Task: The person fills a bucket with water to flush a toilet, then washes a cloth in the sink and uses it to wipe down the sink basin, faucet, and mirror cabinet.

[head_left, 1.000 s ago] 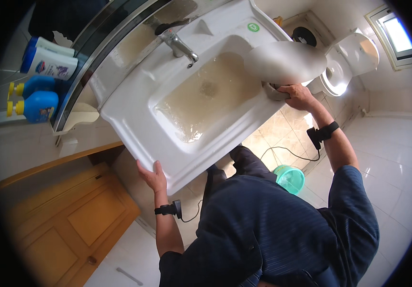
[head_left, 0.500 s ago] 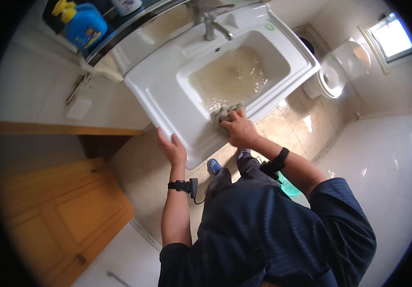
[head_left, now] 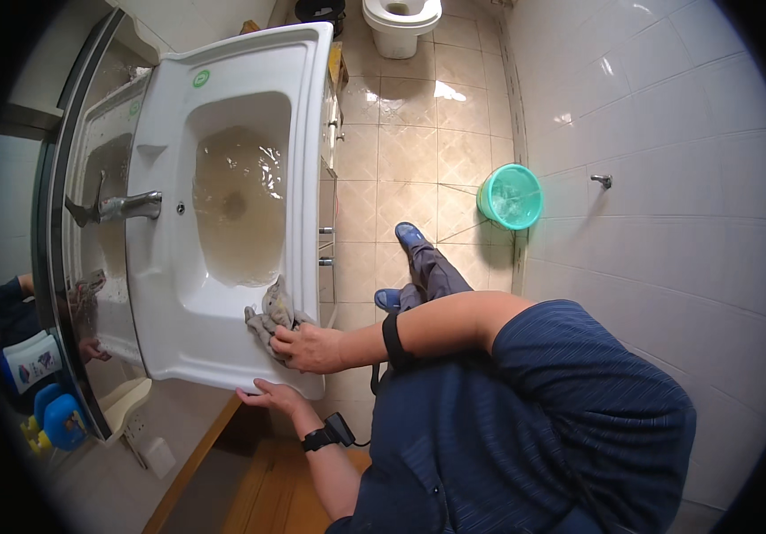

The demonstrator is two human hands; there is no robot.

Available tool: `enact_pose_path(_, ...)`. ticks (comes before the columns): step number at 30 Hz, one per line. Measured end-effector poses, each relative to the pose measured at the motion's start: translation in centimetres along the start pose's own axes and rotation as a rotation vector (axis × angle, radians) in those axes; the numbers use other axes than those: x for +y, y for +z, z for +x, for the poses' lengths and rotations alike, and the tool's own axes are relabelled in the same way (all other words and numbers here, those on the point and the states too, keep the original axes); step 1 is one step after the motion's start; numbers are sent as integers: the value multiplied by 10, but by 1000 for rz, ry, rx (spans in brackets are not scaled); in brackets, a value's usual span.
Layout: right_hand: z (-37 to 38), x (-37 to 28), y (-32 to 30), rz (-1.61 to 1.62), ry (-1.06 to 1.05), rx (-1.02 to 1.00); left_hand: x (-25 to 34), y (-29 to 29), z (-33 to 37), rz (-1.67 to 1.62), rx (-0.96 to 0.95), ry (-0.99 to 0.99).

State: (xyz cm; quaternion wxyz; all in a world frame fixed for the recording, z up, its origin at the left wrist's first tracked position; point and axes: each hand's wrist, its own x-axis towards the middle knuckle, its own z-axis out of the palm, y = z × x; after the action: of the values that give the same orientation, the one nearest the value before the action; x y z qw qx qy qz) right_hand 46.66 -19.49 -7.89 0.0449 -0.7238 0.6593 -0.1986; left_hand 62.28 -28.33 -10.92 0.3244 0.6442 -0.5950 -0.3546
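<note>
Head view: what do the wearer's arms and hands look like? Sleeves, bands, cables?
Left hand and right hand: ungloved. Left wrist: black band, boxy black module, thin dark cable. Right forearm: wide black band; any module there is hard to make out. Right sleeve: short, dark-blue fabric, fine lighter stripes.

Smooth white basin [head_left: 209, 334], gloss all over; shiny metal tap [head_left: 141, 206]; rumpled, matt grey cloth [head_left: 270, 311]; green plastic bucket [head_left: 488, 198]; wall tiles [head_left: 659, 169] gleaming slickly!
</note>
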Motion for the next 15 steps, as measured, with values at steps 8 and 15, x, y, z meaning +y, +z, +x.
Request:
enact_pose_path(8, -5, 94, -24, -9, 40, 200, 8, -7, -2, 113, 17, 4)
enact_pose_path(15, 53, 240, -51, -319, 336, -108, 4, -5, -4, 17, 60, 32)
